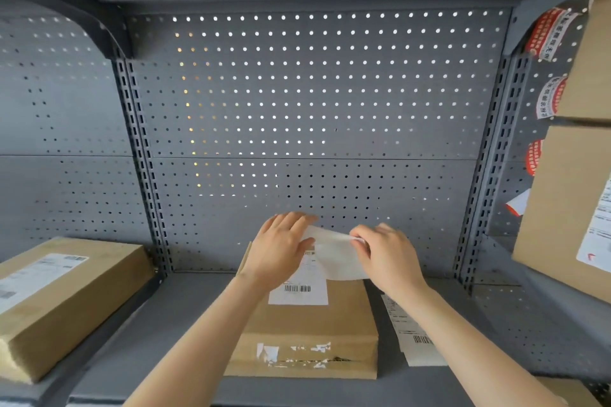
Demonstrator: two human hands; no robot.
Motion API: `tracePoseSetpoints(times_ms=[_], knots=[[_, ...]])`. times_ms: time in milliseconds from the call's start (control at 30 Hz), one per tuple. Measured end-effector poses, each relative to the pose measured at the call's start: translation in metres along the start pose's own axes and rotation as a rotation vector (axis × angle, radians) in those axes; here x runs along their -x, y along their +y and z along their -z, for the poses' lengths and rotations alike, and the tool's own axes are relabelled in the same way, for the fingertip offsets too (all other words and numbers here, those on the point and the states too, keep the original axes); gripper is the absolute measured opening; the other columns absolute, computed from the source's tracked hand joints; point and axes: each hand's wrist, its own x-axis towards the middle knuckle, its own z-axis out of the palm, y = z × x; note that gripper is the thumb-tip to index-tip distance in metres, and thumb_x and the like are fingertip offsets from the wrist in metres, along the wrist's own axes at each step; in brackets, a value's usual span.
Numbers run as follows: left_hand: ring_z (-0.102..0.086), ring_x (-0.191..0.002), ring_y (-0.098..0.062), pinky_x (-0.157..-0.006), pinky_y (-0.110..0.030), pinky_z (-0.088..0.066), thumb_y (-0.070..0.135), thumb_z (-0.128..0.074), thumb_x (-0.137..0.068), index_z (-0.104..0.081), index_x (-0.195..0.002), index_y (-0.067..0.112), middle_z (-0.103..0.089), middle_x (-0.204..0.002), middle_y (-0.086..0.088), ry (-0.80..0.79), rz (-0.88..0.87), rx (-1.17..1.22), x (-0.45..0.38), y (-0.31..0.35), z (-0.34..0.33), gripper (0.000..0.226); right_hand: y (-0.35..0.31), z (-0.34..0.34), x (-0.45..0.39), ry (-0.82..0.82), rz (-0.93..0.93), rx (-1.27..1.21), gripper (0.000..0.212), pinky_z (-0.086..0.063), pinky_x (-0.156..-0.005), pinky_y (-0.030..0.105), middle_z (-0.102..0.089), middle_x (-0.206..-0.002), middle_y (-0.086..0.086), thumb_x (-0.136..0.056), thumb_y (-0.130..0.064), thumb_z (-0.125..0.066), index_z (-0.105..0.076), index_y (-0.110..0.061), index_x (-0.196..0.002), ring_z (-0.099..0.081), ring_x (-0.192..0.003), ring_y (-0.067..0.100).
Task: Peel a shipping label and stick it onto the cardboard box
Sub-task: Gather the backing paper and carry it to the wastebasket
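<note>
A brown cardboard box (314, 320) lies on the grey shelf (158, 340) in the middle of the view, with torn white paper scraps on its front face. A white shipping label (302, 287) with a barcode lies on the box's top; its far end is hidden under my hands. My left hand (281, 248) rests on the label's upper part and touches a white backing sheet (334, 258). My right hand (386, 254) pinches the top edge of that sheet, which curls up above the box.
A strip of more labels (413, 337) lies on the shelf right of the box. Another labelled box (62, 301) sits at the left. Stacked boxes (575, 201) fill the right side. A perforated back panel (314, 109) stands behind.
</note>
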Motion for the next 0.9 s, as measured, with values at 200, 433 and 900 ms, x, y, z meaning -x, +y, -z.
tracePoseSetpoints(times_ms=[200, 433, 900], knots=[[-0.058, -0.095, -0.024, -0.088, -0.032, -0.04, 0.027, -0.053, -0.092, -0.058, -0.113, 0.019, -0.062, -0.11, 0.002, 0.06, 0.164, -0.108, 0.06, -0.052, 0.039, 0.023, -0.072, -0.03, -0.012, -0.08, 0.126, -0.125, 0.007, -0.023, -0.045, 0.019, -0.063, -0.06, -0.004, -0.082, -0.013, -0.07, -0.068, -0.019, -0.083, -0.057, -0.06, 0.02], [-0.06, -0.091, -0.027, -0.08, -0.036, -0.044, 0.025, -0.055, -0.091, -0.06, -0.105, 0.018, -0.063, -0.099, -0.001, 0.144, 0.424, -0.254, 0.158, -0.105, 0.096, 0.017, -0.187, -0.066, -0.008, -0.143, 0.273, -0.354, 0.009, -0.032, -0.057, 0.026, -0.071, -0.073, 0.005, -0.083, -0.011, -0.069, -0.071, -0.012, -0.092, -0.061, -0.067, 0.027], [-0.057, -0.105, -0.023, -0.091, -0.039, -0.043, 0.031, -0.052, -0.092, -0.059, -0.112, 0.021, -0.063, -0.113, 0.001, 0.191, 0.995, -0.427, 0.392, -0.118, 0.178, 0.023, -0.388, -0.111, 0.082, -0.55, 0.627, -0.757, 0.018, -0.046, -0.074, 0.037, -0.067, -0.097, 0.009, -0.094, -0.016, -0.051, -0.063, -0.016, -0.107, -0.06, -0.091, 0.03]])
